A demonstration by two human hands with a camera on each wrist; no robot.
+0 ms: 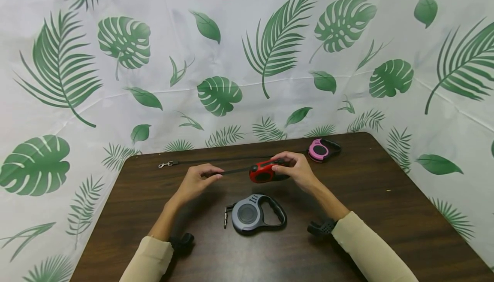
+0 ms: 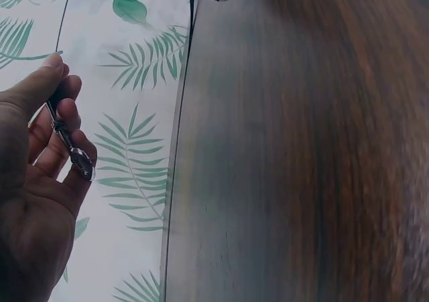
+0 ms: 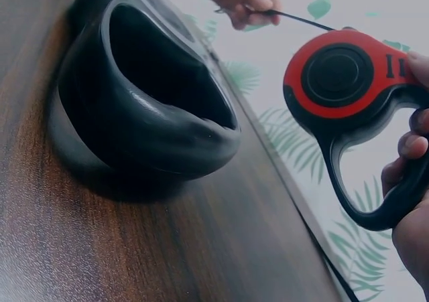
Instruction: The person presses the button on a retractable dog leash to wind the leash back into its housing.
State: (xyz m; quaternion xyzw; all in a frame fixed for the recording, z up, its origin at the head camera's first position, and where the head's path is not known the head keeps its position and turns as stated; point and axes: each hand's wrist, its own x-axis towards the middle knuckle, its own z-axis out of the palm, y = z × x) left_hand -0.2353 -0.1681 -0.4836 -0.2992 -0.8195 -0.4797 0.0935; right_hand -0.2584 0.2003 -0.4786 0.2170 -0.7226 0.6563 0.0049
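A red and black retractable leash (image 1: 263, 172) is held above the table by my right hand (image 1: 296, 170); in the right wrist view that hand's fingers (image 3: 409, 148) curl round the handle of the red leash (image 3: 365, 81). A short length of black strap (image 1: 236, 171) runs from the casing to my left hand (image 1: 196, 182). Seen from the left wrist, the left hand (image 2: 47, 155) pinches the strap between thumb and finger, with the metal clip (image 2: 82, 163) hanging against the fingers.
A grey leash (image 1: 247, 214) with a black handle lies on the brown table (image 1: 386, 230), nearer than both hands. At the back right lies a pink leash (image 1: 319, 150), its strap (image 1: 216, 160) stretched left along the table to a metal clip (image 1: 166, 164). Leaf-patterned cloth hangs behind.
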